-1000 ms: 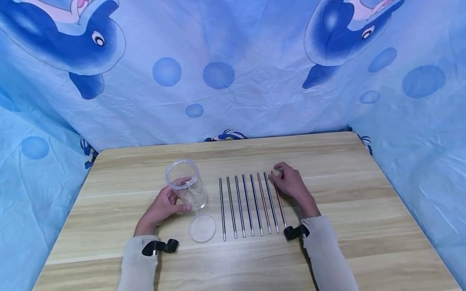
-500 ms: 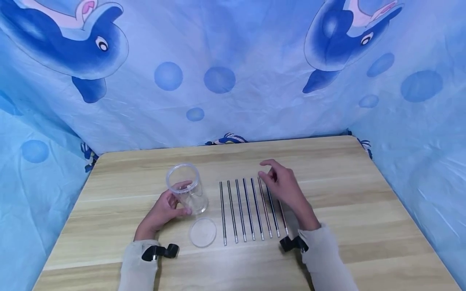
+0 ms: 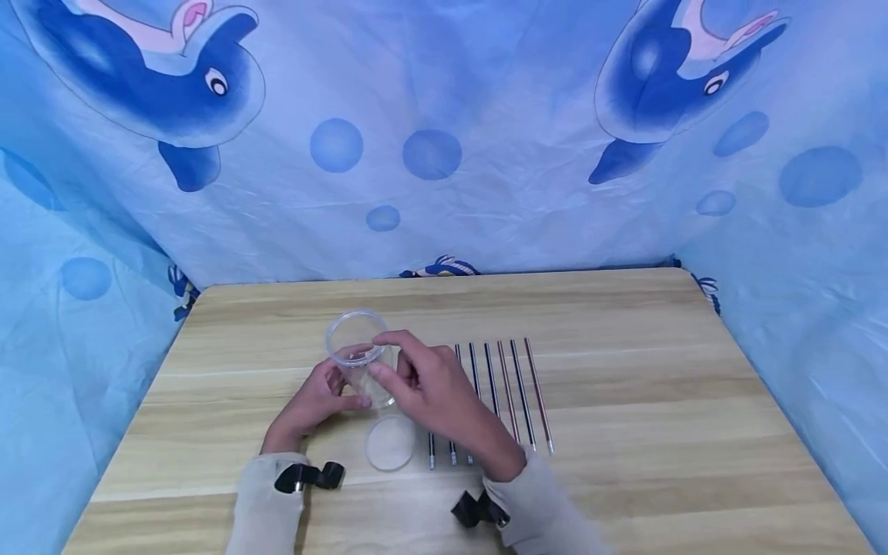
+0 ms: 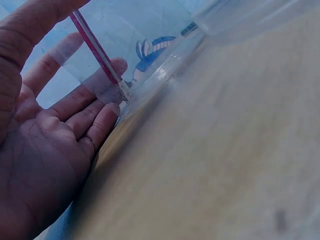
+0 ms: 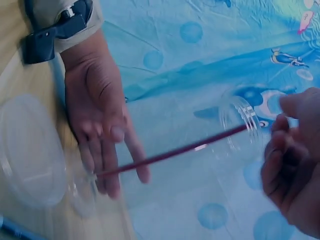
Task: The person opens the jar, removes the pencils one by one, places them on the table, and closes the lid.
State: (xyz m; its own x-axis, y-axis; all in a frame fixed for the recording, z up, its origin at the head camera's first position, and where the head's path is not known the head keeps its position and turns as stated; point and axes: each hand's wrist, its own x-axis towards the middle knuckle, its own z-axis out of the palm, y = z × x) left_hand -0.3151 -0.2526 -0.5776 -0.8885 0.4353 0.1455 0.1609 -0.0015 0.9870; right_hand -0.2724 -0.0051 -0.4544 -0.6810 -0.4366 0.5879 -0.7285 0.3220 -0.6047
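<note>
My left hand [image 3: 315, 405] holds a clear plastic jar [image 3: 380, 393] that stands upright on the table, its thumb in front and its fingers round the far side. A red pencil [image 5: 175, 152] leans inside the jar, its lower end at the bottom and its top near the rim. Over the jar's right side hangs my right hand [image 3: 444, 393], thumb and index finger apart beside the rim; the pencil's top ends short of its fingers in the right wrist view. Flat on the table in front of the jar lies a round clear lid [image 3: 391, 443].
Right of the jar, several dark and red pencils [image 3: 522, 393] lie in a parallel row, those on the left partly hidden by my right hand and forearm. The wooden table [image 3: 645, 385] meets a blue dolphin-print curtain [image 3: 513, 223] at the back and sides.
My right hand has come left from the right end of the pencil row, across the pencils, to the jar's rim. My left hand keeps its hold on the jar.
</note>
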